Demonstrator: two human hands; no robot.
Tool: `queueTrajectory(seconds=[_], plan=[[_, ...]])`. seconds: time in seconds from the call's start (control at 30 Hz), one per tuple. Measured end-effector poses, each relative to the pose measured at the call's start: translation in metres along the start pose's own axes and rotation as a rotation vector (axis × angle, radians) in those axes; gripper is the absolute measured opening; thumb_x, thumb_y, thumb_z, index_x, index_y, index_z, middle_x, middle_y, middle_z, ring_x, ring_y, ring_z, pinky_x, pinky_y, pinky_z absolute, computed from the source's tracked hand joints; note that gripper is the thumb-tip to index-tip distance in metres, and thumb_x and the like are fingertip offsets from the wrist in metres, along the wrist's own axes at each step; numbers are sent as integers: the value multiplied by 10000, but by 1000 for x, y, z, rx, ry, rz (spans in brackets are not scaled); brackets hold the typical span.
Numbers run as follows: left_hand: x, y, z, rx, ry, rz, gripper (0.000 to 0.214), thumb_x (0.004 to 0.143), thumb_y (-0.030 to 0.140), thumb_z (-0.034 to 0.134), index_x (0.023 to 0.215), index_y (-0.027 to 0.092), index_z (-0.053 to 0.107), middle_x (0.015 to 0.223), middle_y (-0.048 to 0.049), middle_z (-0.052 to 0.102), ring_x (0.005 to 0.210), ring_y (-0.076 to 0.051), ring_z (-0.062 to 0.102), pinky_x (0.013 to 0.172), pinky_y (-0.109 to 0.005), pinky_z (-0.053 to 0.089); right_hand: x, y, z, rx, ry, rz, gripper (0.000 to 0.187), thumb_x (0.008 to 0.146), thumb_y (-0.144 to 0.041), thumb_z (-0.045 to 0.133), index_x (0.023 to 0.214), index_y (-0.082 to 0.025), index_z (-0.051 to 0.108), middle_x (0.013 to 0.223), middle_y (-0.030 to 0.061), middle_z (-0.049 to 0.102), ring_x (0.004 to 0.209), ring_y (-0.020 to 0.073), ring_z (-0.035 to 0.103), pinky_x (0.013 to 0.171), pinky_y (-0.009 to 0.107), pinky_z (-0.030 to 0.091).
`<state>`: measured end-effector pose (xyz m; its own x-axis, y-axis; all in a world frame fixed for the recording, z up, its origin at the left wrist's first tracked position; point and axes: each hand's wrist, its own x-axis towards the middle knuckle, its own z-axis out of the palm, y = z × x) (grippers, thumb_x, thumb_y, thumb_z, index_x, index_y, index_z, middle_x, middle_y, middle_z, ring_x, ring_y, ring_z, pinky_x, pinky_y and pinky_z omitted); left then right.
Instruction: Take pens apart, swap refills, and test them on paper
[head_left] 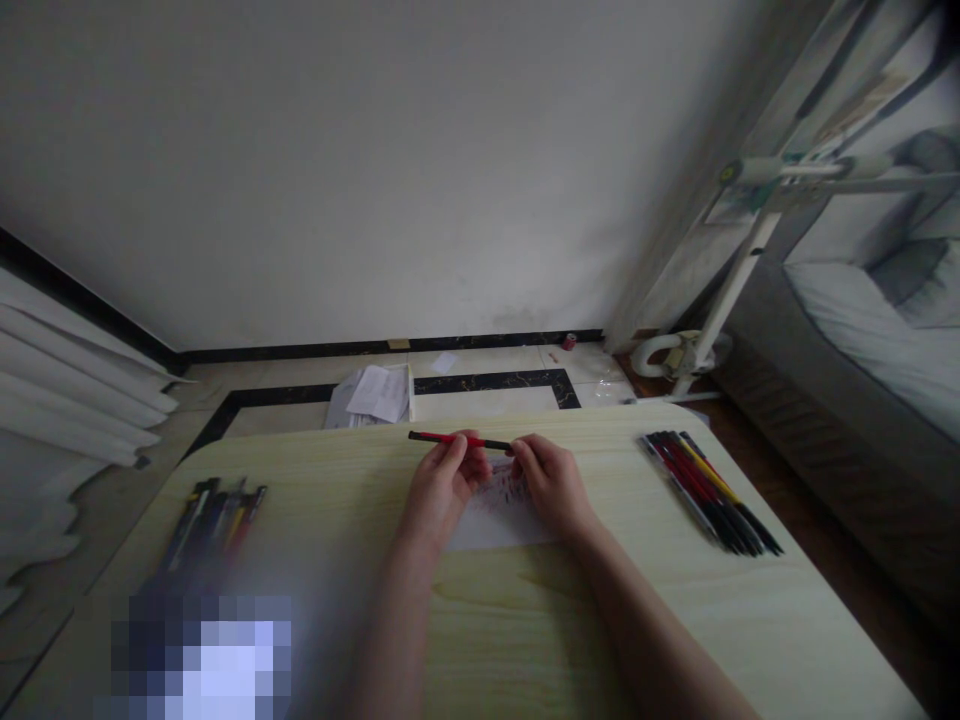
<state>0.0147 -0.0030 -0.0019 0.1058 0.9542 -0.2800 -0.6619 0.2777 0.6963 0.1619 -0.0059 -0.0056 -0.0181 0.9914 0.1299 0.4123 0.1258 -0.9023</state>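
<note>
A red and black pen [474, 441] is held level in both hands above the table's far half. My left hand [447, 474] pinches its red middle between thumb and fingers. At the pen's black right end, my right hand [546, 474] closes its thumb and fingertips. Beneath the hands lies a white sheet of paper [480, 525] with many short dark and reddish marks, partly covered by my hands. To the right rests a bundle of pens [705, 490], red, yellow and black, side by side. Another group of pens [214, 515] lies at the left, blurred.
The pale wooden table [510, 630] has rounded far corners. Beyond it, papers [379, 393] sit on the tiled floor by the wall. A white metal frame [739, 270] and a grey sofa [847, 390] stand right; a white curtain [67, 400] hangs left. A pixelated patch hides the lower left.
</note>
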Motion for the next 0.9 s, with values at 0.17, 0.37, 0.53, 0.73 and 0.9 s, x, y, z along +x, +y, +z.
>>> queueTrajectory(seconds=[0.17, 0.37, 0.53, 0.73, 0.9], plan=[[0, 0, 0, -15, 2, 1, 185, 725, 245, 619, 863, 123, 621, 709, -27, 609, 634, -106, 568, 604, -249, 460, 0, 0, 0, -2, 2, -15, 303, 865, -349, 400, 655, -179, 535, 534, -13, 553, 474, 99, 486, 485, 191, 357], [0, 0, 2, -10, 24, 13, 193, 712, 248, 631, 853, 116, 622, 696, -29, 608, 624, -106, 566, 597, -246, 456, 1, 0, 0, -8, 2, -11, 309, 863, -350, 400, 642, -179, 530, 523, -13, 547, 476, 100, 485, 490, 192, 357], [0, 0, 1, 3, 23, 19, 203, 716, 263, 627, 855, 116, 618, 689, -33, 605, 616, -108, 562, 593, -248, 453, 0, -1, 0, -4, -7, 5, 279, 861, -345, 402, 688, -179, 545, 535, -10, 554, 485, 104, 491, 493, 192, 361], [1, -1, 2, 1, 31, 35, 187, 722, 254, 619, 851, 119, 615, 688, -27, 595, 614, -103, 553, 594, -246, 451, 0, 1, 1, -26, -15, 14, 276, 858, -340, 404, 670, -183, 533, 530, -12, 552, 487, 107, 497, 492, 194, 356], [0, -1, 2, 13, 33, 44, 186, 724, 259, 616, 847, 119, 612, 681, -25, 589, 605, -102, 548, 585, -243, 446, -1, 1, 1, -39, -21, 13, 261, 860, -343, 400, 711, -185, 545, 518, -21, 531, 476, 106, 486, 479, 194, 346]])
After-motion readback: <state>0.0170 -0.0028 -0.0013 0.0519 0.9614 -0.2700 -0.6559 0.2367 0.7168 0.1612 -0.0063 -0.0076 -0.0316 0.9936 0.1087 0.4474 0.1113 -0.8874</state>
